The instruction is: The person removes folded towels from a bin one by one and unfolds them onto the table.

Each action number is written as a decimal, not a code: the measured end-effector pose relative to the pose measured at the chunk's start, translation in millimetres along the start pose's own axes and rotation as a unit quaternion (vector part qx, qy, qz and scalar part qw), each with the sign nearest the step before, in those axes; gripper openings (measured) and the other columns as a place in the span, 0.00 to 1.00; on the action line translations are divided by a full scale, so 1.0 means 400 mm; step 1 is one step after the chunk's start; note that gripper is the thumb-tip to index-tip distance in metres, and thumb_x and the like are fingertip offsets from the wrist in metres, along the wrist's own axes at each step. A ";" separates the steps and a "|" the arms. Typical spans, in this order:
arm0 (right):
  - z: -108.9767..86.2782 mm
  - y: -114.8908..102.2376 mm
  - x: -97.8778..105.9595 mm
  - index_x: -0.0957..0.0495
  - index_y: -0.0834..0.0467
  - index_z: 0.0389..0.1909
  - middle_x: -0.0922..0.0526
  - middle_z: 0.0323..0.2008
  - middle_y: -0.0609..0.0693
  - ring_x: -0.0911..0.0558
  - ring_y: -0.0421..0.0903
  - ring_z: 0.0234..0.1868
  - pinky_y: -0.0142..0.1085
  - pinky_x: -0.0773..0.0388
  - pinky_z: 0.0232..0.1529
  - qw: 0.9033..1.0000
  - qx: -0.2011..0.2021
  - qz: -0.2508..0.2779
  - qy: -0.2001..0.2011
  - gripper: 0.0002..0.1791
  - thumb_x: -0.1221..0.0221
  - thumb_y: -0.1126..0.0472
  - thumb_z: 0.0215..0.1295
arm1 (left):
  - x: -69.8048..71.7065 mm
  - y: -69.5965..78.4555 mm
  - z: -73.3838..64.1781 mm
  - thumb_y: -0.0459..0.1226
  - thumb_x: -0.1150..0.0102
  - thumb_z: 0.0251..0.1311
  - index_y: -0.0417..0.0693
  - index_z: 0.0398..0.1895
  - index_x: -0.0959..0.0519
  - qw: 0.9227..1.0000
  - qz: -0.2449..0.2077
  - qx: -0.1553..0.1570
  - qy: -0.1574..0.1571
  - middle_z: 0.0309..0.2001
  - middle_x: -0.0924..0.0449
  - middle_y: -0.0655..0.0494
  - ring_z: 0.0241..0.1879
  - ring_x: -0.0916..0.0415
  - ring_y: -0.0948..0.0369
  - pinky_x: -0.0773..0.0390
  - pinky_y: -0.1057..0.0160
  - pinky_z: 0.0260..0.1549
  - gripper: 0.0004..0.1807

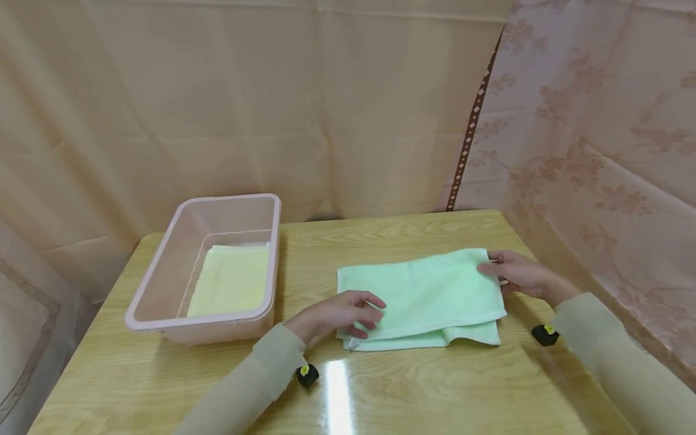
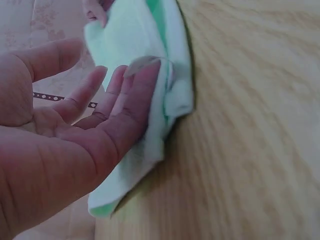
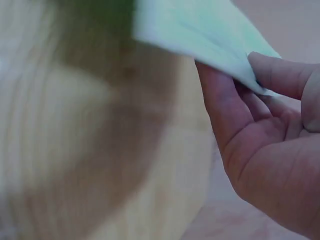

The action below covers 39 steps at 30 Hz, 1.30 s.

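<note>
With the yellow cloth (image 1: 231,283) in the bin (image 1: 217,332), the green towel (image 1: 421,293) looks only part-folded, right fingers (image 1: 489,269) pinching its edge, left fingers (image 2: 132,107) loosely spread

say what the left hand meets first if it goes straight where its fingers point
Most likely the green towel: the left hand is at its left end, though exact depth is unclear.

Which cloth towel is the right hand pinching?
The mint-green folded cloth towel on the wooden table; the right hand pinches it near a corner. The pale yellow cloth towel lies inside the pale pink plastic tub, untouched.
</note>
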State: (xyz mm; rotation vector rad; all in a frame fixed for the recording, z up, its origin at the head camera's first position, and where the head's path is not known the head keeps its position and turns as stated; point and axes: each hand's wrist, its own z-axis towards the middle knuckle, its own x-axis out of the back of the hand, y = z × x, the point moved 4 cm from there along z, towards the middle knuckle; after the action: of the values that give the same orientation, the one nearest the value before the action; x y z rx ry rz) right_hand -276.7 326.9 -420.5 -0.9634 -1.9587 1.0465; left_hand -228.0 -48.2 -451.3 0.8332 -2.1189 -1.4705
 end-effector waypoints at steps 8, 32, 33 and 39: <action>0.023 0.080 0.023 0.56 0.73 0.77 0.19 0.47 0.56 0.16 0.46 0.37 0.42 0.15 0.37 0.996 -0.032 -0.052 0.059 0.47 0.38 0.55 0.73 | 0.007 -0.014 -0.019 0.34 0.33 0.65 0.41 0.61 0.23 0.997 0.075 -0.033 -0.007 0.51 0.19 0.50 0.48 0.20 0.57 0.18 0.58 0.48 0.22; -0.025 0.024 -0.037 0.37 0.77 0.68 0.27 0.29 0.51 0.30 0.43 0.20 0.38 0.26 0.23 0.974 -0.011 -0.220 0.054 0.37 0.35 0.58 0.69 | -0.011 0.017 -0.042 0.30 0.30 0.55 0.46 0.50 0.16 0.863 0.486 -0.118 0.068 0.43 0.18 0.58 0.43 0.25 0.62 0.24 0.63 0.47 0.18; -0.024 0.023 -0.037 0.37 0.77 0.68 0.26 0.29 0.51 0.31 0.42 0.20 0.38 0.27 0.23 0.975 -0.010 -0.216 0.053 0.37 0.36 0.58 0.70 | -0.010 0.019 -0.043 0.28 0.33 0.54 0.45 0.49 0.15 0.864 0.485 -0.118 0.067 0.43 0.18 0.58 0.43 0.24 0.63 0.23 0.63 0.47 0.17; -0.017 0.033 -0.059 0.45 0.76 0.73 0.20 0.39 0.53 0.20 0.43 0.32 0.39 0.16 0.35 0.997 -0.021 -0.069 -0.003 0.38 0.42 0.55 0.75 | -0.010 0.033 -0.050 0.25 0.43 0.55 0.46 0.46 0.14 0.871 0.469 -0.126 0.068 0.40 0.16 0.60 0.38 0.25 0.65 0.23 0.65 0.43 0.17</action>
State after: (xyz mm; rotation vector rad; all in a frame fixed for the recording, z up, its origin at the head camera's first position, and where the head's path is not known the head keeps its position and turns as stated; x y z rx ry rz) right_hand -256.3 314.6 -434.6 -0.8351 -2.0280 0.9339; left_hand -215.4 -55.7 -432.1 -0.2089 -1.7342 -1.0462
